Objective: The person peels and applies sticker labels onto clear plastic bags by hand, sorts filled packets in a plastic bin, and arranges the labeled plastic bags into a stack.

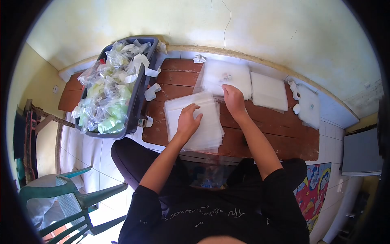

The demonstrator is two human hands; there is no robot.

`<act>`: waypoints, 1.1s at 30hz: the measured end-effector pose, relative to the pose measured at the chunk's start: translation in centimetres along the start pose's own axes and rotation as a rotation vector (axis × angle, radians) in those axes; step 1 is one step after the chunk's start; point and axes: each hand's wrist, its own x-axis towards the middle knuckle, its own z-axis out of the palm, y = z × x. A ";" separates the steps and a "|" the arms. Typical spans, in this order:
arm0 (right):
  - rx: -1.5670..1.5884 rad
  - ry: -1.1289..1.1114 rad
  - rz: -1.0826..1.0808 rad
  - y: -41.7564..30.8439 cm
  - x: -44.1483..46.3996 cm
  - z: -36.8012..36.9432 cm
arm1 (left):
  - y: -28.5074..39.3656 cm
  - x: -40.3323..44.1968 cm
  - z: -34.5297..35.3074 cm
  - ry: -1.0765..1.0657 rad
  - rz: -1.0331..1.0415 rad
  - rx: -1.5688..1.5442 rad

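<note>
My left hand (189, 121) rests over a fanned pile of clear plastic bags (207, 136) on the brown wooden table, its fingers loosely bent and thumb apart. My right hand (234, 100) is closed in a pinch at the front edge of a second stack of plastic bags (227, 73) farther back. Between its fingertips there seems to be the edge of a thin clear plastic bag, hard to make out against the stack. A translucent sheet juts out at that stack's left side.
Left of the piles stands a dark grey crate (140, 85) heaped with crumpled plastic. White tape rolls (152, 92) lie beside it. More bag stacks (269, 91) lie at the right, with another roll (296, 95). A green plastic chair (77, 199) stands at the lower left.
</note>
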 end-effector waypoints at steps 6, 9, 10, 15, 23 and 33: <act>0.154 0.045 -0.340 -6.4 -3.3 -2.2 | -0.1 0.7 -0.9 -0.144 -0.645 -1.159; 0.189 -0.077 -0.443 -7.8 -6.4 -1.7 | -0.3 0.1 -2.1 -0.104 -0.785 -1.263; 0.204 -0.122 -0.482 -8.1 -7.2 -1.5 | -0.5 -0.1 -2.6 -0.116 -0.819 -1.247; 0.214 -0.205 -0.440 -8.5 -8.8 -1.3 | -1.7 -1.7 -2.5 -0.148 -0.697 -0.897; 0.090 -0.213 -0.429 -7.7 -9.5 -2.1 | -2.6 -2.5 -2.5 -0.018 -0.635 -0.911; 0.230 -0.209 -0.266 -8.8 -9.4 -2.7 | -2.0 -2.8 -3.1 -0.010 -0.705 -0.850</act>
